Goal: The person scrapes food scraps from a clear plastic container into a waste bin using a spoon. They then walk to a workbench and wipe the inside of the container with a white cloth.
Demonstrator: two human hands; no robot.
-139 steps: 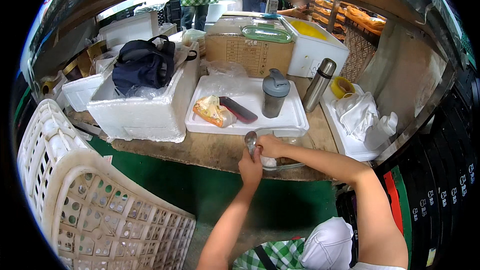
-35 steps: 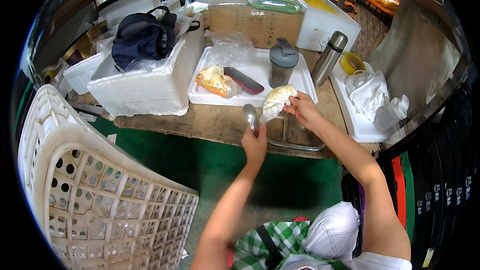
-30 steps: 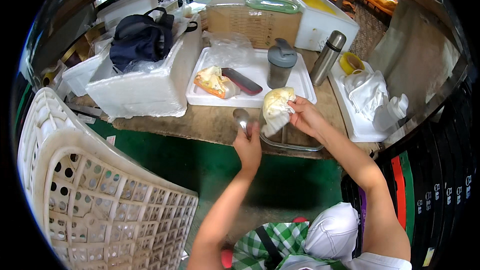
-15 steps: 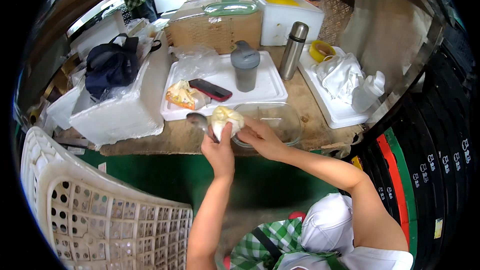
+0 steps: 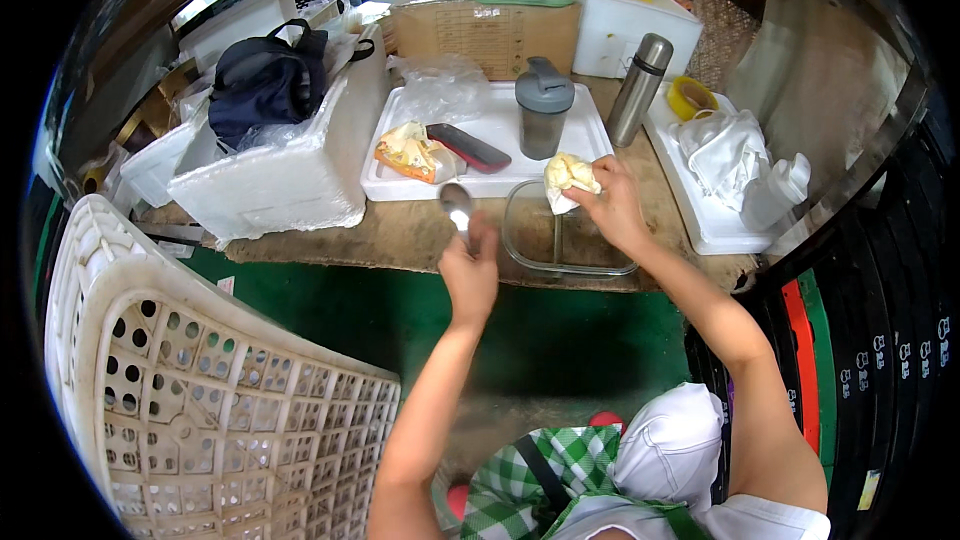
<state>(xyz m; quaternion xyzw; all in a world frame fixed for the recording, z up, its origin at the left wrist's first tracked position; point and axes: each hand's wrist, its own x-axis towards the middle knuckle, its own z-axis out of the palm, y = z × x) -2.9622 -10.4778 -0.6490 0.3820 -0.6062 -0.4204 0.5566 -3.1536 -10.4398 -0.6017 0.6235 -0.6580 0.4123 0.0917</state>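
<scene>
A metal spoon (image 5: 456, 201) sticks up from my left hand (image 5: 469, 270), whose fingers are closed around its handle near the table's front edge. Pinched in my right hand (image 5: 618, 205) is a crumpled white and pale yellow wad (image 5: 571, 176), apparently tissue or thin wrapping. The wad hangs over the back part of a clear glass food container (image 5: 580, 268) with a divider across its middle. Behind the container, a grey-lidded shaker bottle (image 5: 542, 115) stands on a white foam tray (image 5: 385, 188). An orange and white wrapper (image 5: 410, 152) and a dark phone (image 5: 470, 148) lie on that tray too.
To the left are a foam box (image 5: 290, 190) with a navy bag (image 5: 265, 90) and a tall plastic basket (image 5: 230, 380). A steel thermos (image 5: 640, 90) stands beside the right-hand tray (image 5: 715, 240). A cardboard box (image 5: 480, 40) is behind; black crates (image 5: 890, 320) are stacked at right.
My hands have moved apart. The right one has carried the wad rightward over the glass container, while the left keeps the spoon. The view has shifted, so the whole table appears further right.
</scene>
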